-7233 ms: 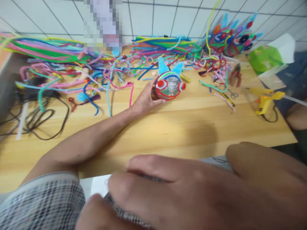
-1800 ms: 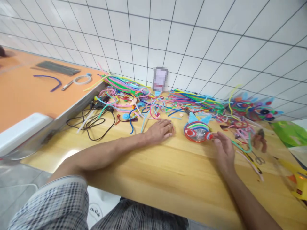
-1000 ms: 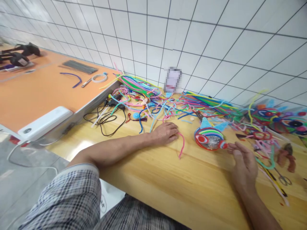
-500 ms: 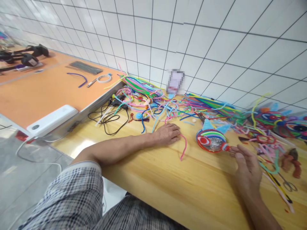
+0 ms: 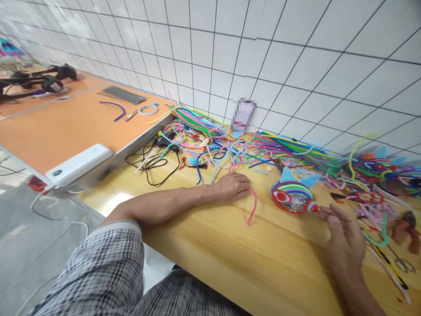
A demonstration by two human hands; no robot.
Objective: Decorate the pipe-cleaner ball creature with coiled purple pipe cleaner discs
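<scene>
Two bare hands rest over a wooden surface [image 5: 210,245] in the head view, and between them sits a round figure [image 5: 297,200] with blue pointed ears, a striped brow and a red-and-white eye [image 5: 280,197]. Taking that figure as the middle of a clock, the left hand [image 5: 231,187] lies at nine, palm down on the wood, fingers together and loosely bent. A pink fuzzy stem [image 5: 253,206] runs out from by its fingertips; I cannot tell whether they pinch it.

The right hand [image 5: 346,241] is at four o'clock, partly open, its fingers reaching to the red knob [image 5: 313,207] on the figure's side. They look to be touching it, though I can't make out a firm grip.

Toward twelve lies a bundle of long colored stems [image 5: 289,147], and near eleven a blurred-out phone-like thing [image 5: 243,115] leans by the tiled wall [image 5: 197,48]. More decorated figures [image 5: 373,166] stand toward half past two. Out at four are scissors [image 5: 404,264], with red-handled pliers [image 5: 407,230] just above. Past the left hand, around ten, a black cord [image 5: 158,164] loops on the wood.
</scene>
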